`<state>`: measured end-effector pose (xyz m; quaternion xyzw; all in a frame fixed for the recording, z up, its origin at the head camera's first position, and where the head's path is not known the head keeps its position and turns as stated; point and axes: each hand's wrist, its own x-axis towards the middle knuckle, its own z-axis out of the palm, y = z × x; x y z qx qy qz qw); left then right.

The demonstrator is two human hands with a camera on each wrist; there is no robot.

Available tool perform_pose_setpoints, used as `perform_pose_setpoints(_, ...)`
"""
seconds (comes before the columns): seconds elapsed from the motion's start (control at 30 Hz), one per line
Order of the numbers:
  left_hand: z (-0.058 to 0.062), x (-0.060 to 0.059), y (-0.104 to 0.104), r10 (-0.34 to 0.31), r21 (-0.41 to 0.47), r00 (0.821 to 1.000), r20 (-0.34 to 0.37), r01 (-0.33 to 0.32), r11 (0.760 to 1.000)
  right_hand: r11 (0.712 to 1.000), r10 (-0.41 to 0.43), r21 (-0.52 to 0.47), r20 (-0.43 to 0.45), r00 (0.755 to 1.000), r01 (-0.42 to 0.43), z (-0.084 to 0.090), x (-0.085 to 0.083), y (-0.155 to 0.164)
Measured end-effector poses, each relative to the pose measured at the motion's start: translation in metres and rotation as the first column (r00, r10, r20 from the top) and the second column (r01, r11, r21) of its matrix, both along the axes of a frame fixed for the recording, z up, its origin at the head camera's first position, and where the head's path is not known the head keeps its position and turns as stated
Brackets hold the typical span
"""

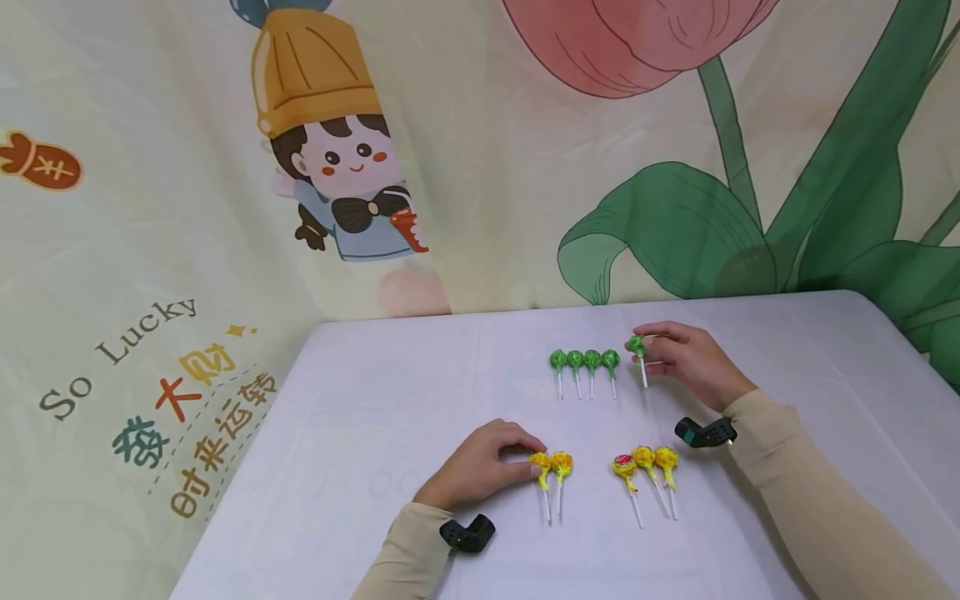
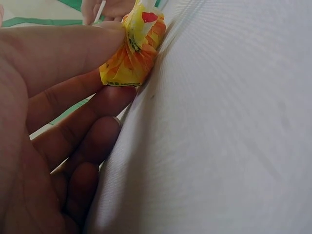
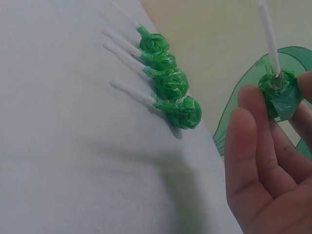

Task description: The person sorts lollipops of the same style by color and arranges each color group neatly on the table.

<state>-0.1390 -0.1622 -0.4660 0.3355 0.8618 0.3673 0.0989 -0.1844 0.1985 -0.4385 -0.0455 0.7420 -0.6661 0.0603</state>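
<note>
My left hand (image 1: 487,462) pinches the wrapped head of a yellow lollipop (image 2: 131,58) between thumb and fingers, low at the white table cloth. A second yellow lollipop (image 1: 562,465) lies right beside it, sticks toward me. Up at the far right, my right hand (image 1: 693,362) holds a green lollipop (image 3: 281,95) by its wrapped head. Its white stick points down in the head view, and its shadow falls on the cloth. Just left of that hand, several green lollipops (image 3: 178,85) lie in a neat row.
Front right on the white table (image 1: 360,392) lie two yellow lollipops (image 1: 665,458) and one with a red-and-yellow wrapper (image 1: 624,465). Behind the table's far edge hangs a printed curtain (image 1: 487,167). Black wrist cameras (image 1: 468,533) sit on both sleeves.
</note>
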Motion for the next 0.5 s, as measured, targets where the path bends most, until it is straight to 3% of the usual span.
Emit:
perform_pose_setpoints(0.23, 0.001, 0.0, 0.0, 0.007, 0.0, 1.0, 0.007, -0.007, 1.0, 1.0, 0.004, -0.016, 0.047, 0.999, -0.004, 0.0, -0.004, 0.002)
perform_pose_setpoints(0.5, 0.002, 0.001, 0.001, 0.001, 0.008, 1.0, 0.012, -0.001, 1.0, 0.998, -0.006, 0.059, 0.048, 0.999, 0.003, -0.01, -0.011, 0.005)
